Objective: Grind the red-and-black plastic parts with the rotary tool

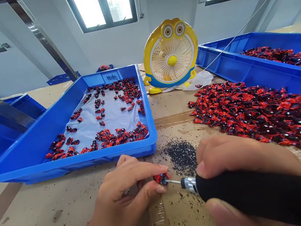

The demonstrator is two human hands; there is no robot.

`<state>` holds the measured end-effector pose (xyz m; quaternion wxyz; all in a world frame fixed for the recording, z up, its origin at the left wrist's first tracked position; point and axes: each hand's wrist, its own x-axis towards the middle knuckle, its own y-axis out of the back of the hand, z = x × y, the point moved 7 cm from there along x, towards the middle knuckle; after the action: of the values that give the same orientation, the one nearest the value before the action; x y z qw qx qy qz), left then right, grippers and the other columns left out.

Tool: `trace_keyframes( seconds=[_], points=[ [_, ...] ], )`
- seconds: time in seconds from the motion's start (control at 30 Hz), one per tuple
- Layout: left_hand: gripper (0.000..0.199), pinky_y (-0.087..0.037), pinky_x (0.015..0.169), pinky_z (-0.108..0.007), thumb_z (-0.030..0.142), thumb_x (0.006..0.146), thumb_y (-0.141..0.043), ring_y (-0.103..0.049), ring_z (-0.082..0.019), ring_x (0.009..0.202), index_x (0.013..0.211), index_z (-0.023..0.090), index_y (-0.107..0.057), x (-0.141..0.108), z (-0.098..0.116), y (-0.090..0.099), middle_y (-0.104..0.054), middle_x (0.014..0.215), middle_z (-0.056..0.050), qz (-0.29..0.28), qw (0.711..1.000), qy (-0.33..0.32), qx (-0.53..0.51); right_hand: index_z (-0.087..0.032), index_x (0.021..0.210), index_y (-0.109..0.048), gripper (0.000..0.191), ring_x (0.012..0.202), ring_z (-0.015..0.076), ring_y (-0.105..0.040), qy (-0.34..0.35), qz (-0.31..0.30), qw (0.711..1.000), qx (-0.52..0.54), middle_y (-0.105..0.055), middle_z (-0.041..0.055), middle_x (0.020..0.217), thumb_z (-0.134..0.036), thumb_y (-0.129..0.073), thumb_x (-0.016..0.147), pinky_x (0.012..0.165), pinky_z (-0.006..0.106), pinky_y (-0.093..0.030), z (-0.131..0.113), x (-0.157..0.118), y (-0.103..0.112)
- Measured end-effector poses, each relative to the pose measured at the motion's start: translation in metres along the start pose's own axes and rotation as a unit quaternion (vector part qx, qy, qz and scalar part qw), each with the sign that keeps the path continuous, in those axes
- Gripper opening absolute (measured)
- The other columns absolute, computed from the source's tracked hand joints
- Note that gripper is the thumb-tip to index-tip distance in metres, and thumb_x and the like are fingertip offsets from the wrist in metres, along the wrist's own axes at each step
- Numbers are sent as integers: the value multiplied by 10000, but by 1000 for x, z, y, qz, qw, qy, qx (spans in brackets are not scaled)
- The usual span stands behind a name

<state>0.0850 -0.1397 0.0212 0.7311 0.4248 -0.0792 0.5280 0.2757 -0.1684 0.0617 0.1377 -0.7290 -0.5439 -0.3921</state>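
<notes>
Between the thumb and index finger of my left hand (pixel 128 186) is a small red-and-black figure (pixel 160 178), held just above the table. My right hand (pixel 232 155) wraps around a black electric screwdriver (pixel 250 193) with a silver collar. Its thin metal bit (pixel 174 181) points left and meets the right side of the figure. The exact contact at the tip is too small to make out. Beneath and beyond the bit, a pile of black shavings (pixel 181 154) lies on the brown tabletop (pixel 75 202).
Left of centre, a blue tray (pixel 147 141) lined with white sheeting holds many similar pieces. A heap of red-and-black pieces (pixel 254 110) lies at right, before another blue tray (pixel 221 65). A yellow fan (pixel 172 61) stands behind. Metal bars (pixel 46 46) cross the left side.
</notes>
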Motion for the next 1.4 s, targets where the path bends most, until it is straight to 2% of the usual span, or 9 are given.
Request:
trace_keyframes(
  seconds=[0.23, 0.53, 0.67, 0.8, 1.0, 1.23, 1.4],
  points=[
    [195, -501, 769, -249, 223, 1026, -790, -659, -82, 707, 1192, 324, -802, -3, -2, 1, -854, 933, 122, -7, 1000, -1, 11, -276, 848, -735, 354, 712, 228, -707, 0, -8, 1000, 12, -673, 42, 742, -567, -919, 767, 513, 308, -548, 4, 1, -5],
    [204, -515, 755, -242, 208, 996, -820, -677, -88, 702, 1163, 326, -826, 0, -1, 1, -866, 938, 110, -1, 1000, 2, 25, -273, 872, -720, 265, 632, 197, -655, 3, -21, 999, 24, -655, 16, 715, -439, -906, 783, 480, 302, -498, 0, 1, -8],
    [188, -531, 739, -234, 218, 984, -830, -693, -92, 693, 1139, 323, -838, 1, -1, 2, -873, 918, 102, 5, 1000, 4, 26, -255, 889, -698, 178, 511, 133, -569, 30, -82, 996, 18, -646, -26, 662, -249, -845, 788, 433, 267, -434, -2, 1, -6],
    [195, -552, 725, -210, 192, 965, -834, -699, -96, 681, 1105, 326, -857, 2, 1, 4, -869, 884, 96, 14, 999, 16, 30, -232, 915, -691, 209, 459, 87, -525, 51, -140, 989, 1, -645, -52, 646, -133, -783, 757, 395, 235, -377, -2, 2, -4],
    [182, -553, 670, -193, 228, 955, -844, -657, -99, 624, 1093, 342, -877, 1, -1, 7, -826, 780, 93, 27, 999, 36, 31, -228, 946, -694, 193, 483, 83, -575, 67, -128, 989, 9, -685, -41, 692, -167, -787, 788, 419, 224, -434, -4, 5, -2],
    [141, -565, 679, -223, 231, 977, -824, -676, -113, 616, 1077, 314, -878, 4, 1, 4, -833, 773, 70, 19, 999, 26, 36, -232, 916, -665, 135, 527, 99, -623, 80, -119, 990, 11, -689, -33, 697, -207, -769, 832, 463, 221, -510, -7, 7, -5],
    [156, -547, 672, -200, 222, 975, -821, -668, -100, 622, 1078, 323, -880, 4, 2, 5, -819, 759, 84, 19, 999, 32, 36, -239, 936, -650, 160, 513, 88, -609, 75, -138, 988, 7, -701, -35, 717, -193, -764, 834, 447, 214, -495, -5, 8, -7]
  ],
)
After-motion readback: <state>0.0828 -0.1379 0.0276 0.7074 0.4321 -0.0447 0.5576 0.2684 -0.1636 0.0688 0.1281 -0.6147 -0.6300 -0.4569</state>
